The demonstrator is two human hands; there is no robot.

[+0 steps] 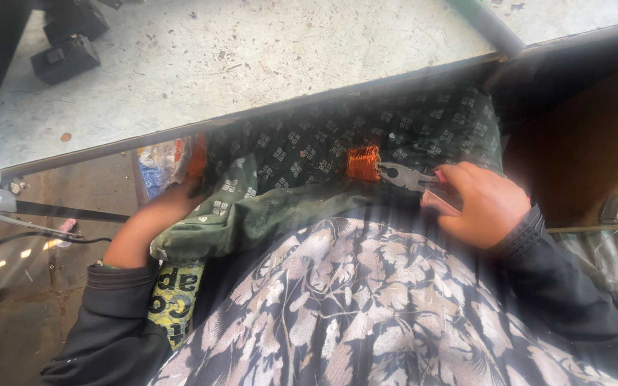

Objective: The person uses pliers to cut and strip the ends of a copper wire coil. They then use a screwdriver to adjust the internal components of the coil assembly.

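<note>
Right hand (484, 204): grip closed round handles of metal pliers (405, 175), fingers curled tight, pink-red handle end showing by fingertips.
Pliers: flat grey steel, holes nr pivot, nose pointing left, touching copper coil (363, 163).
Copper coil: small bundle of thin orange-copper wire, ribbed look, lying on lap just left of right grip, at plier tip.
Left hand (159, 214): reaching fwd under edge of green cloth (287, 179); fingers hidden, can't tell if grip open or closed; nr orange item and plastic wrapper (159, 163).
Green cloth: dark green fabric w/ small white motifs, folded and creased over lap.
Tabletop (237, 57): pale grey, speckled, scratched, dark metal edge; above lap, well apart from coil.
</note>
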